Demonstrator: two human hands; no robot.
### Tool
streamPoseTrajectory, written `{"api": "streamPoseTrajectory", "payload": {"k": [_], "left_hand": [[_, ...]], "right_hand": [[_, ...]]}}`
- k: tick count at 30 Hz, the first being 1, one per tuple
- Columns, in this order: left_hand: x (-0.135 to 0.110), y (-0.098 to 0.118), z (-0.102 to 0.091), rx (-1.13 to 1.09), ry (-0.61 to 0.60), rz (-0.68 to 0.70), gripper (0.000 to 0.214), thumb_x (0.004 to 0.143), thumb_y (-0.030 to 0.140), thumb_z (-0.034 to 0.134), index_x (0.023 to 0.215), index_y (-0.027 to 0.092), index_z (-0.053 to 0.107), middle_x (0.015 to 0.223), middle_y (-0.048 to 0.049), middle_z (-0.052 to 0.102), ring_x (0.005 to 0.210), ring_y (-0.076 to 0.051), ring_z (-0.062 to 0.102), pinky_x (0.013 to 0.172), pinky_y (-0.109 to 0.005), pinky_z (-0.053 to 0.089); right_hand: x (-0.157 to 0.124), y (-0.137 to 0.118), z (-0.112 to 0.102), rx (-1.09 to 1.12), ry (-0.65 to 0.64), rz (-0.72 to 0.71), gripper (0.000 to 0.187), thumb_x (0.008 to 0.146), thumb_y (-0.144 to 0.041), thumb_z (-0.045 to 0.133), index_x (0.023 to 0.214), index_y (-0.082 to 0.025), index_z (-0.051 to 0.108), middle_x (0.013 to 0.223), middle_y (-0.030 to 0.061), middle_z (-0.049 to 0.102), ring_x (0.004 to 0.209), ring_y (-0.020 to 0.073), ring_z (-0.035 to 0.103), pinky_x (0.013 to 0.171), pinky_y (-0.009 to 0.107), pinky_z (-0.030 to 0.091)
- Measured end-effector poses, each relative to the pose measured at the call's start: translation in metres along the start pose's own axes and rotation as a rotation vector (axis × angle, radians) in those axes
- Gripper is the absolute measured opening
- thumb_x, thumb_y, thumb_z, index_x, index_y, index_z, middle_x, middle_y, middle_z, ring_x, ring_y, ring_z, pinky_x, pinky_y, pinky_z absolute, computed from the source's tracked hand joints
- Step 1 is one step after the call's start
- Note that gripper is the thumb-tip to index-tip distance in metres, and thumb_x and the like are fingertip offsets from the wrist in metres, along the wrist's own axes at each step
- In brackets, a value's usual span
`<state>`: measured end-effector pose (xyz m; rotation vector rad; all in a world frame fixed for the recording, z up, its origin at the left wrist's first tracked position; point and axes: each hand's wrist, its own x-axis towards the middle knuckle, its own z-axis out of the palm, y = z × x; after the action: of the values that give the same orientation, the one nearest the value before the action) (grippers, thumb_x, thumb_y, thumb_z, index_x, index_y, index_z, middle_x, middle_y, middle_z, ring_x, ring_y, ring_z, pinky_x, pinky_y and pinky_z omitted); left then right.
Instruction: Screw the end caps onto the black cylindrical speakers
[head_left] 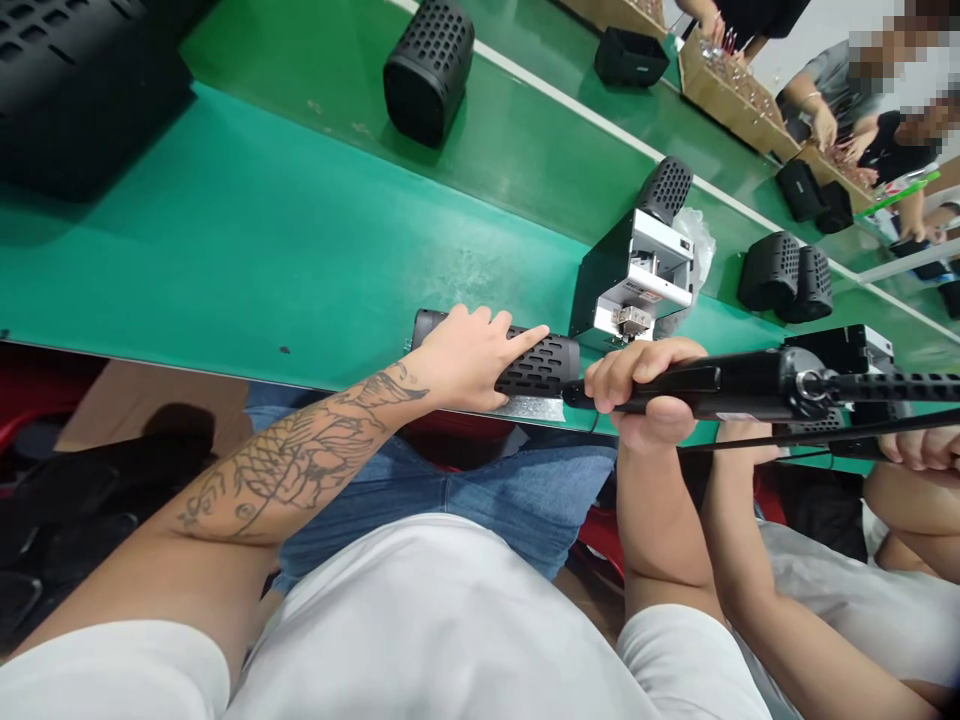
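A black slotted housing (pixel 541 362) lies on its side along the near edge of the green bench. Over it is my left hand (pixel 471 355), fingers draped across the top and thumb at its near side, gripping it. My right hand (pixel 646 388) is wrapped round a black electric screwdriver (pixel 739 383), held level. The tool's nose meets the right end of the housing; the bit itself is hidden. Under the housing shows a strip of clear bubble wrap (pixel 536 408). Beyond my right hand stands a metal-framed black unit (pixel 637 275).
Black perforated housings stand on the green bench (pixel 300 220), one (pixel 429 72) at the far side and a pair (pixel 784 275) at right. A co-worker's arm (pixel 739 510) is close on my right. Across the bench, people reach into cardboard boxes (pixel 731 90). A cable (pixel 825 437) crosses at right.
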<state>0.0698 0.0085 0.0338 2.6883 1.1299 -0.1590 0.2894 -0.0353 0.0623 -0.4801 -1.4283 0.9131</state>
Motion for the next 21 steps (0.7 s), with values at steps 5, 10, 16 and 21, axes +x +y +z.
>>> {"api": "streamPoseTrajectory", "payload": {"k": [5, 10, 16, 21], "left_hand": [[0.0008, -0.0009, -0.0026, -0.006, -0.021, -0.009, 0.114, 0.099, 0.054, 0.087, 0.193, 0.033, 0.027, 0.155, -0.0223, 0.067, 0.132, -0.045, 0.07, 0.111, -0.051, 0.046], [0.0016, -0.0003, -0.0032, -0.006, -0.02, -0.01, 0.113, 0.099, 0.055, 0.088, 0.192, 0.032, 0.028, 0.156, -0.0224, 0.066, 0.135, -0.046, 0.069, 0.112, -0.053, 0.048], [0.0025, -0.001, -0.0041, 0.022, -0.028, 0.0, 0.114, 0.099, 0.059, 0.086, 0.192, 0.032, 0.026, 0.154, -0.0222, 0.067, 0.133, -0.046, 0.07, 0.111, -0.052, 0.049], [0.0008, -0.0016, -0.0014, 0.034, 0.009, -0.001, 0.112, 0.098, 0.057, 0.087, 0.191, 0.03, 0.031, 0.151, -0.0227, 0.07, 0.131, -0.045, 0.072, 0.107, -0.049, 0.049]], "right_hand": [[-0.0008, 0.0005, -0.0016, -0.021, 0.013, 0.006, 0.035, 0.095, -0.053, 0.092, 0.086, -0.028, 0.069, 0.055, -0.0091, 0.058, 0.035, 0.0108, 0.048, 0.042, 0.026, 0.047], [-0.0024, 0.0018, -0.0058, -0.072, 0.067, 0.088, 0.056, 0.086, -0.067, 0.097, 0.077, -0.029, 0.056, 0.051, -0.0113, 0.051, 0.031, 0.0103, 0.043, 0.04, 0.028, 0.044], [-0.0055, 0.008, -0.0059, -0.099, 0.104, 0.143, 0.062, 0.082, -0.074, 0.096, 0.076, -0.031, 0.052, 0.049, -0.0122, 0.048, 0.031, 0.0111, 0.039, 0.038, 0.03, 0.043], [-0.0067, 0.0009, -0.0024, -0.091, 0.162, 0.096, 0.048, 0.088, -0.063, 0.096, 0.084, -0.029, 0.062, 0.054, -0.0114, 0.056, 0.034, 0.0108, 0.047, 0.043, 0.028, 0.049]]}}
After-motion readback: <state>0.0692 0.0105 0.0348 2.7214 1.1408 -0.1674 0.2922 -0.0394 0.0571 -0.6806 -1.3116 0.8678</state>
